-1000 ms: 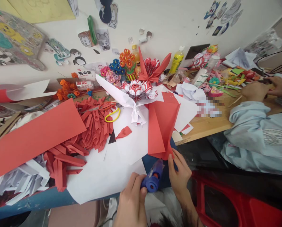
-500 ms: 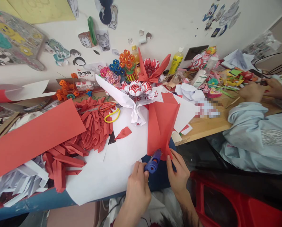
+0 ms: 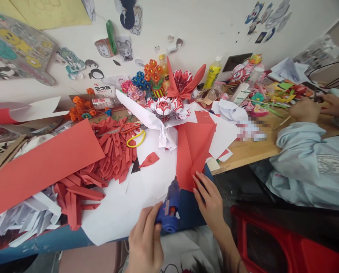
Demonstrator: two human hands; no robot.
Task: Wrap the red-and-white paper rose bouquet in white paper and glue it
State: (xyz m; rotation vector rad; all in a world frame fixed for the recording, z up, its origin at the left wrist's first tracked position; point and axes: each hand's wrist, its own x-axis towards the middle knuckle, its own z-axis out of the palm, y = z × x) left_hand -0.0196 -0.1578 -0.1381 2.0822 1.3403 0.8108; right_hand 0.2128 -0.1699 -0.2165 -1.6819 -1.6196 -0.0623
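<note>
My left hand point(image 3: 147, 237) is wrapped round the handle of a blue hot glue gun point(image 3: 171, 210), its nozzle pointing away from me beside the lower left edge of a red paper sheet point(image 3: 190, 148). My right hand point(image 3: 209, 199) lies with fingers stretched out on the lower right edge of that sheet, where a fold is pressed down. Beyond the sheet's upper left stands a bouquet of red and white paper flowers point(image 3: 164, 108) in white paper wrapping point(image 3: 166, 136). A small red paper scrap point(image 3: 149, 160) rests on white paper to the left.
Folded red paper strips point(image 3: 115, 155), a large red sheet point(image 3: 50, 163) and yellow-handled scissors point(image 3: 137, 140) lie on the left. Bottles and a red-wrapped bouquet point(image 3: 182, 85) stand along the wall. At right, a co-worker's hands point(image 3: 306, 110) are over the wooden table point(image 3: 251, 153).
The glue gun has moved left and towards me, off the red sheet. My right hand has gone from holding the lifted edge to lying flat on it, and the edge is now folded down.
</note>
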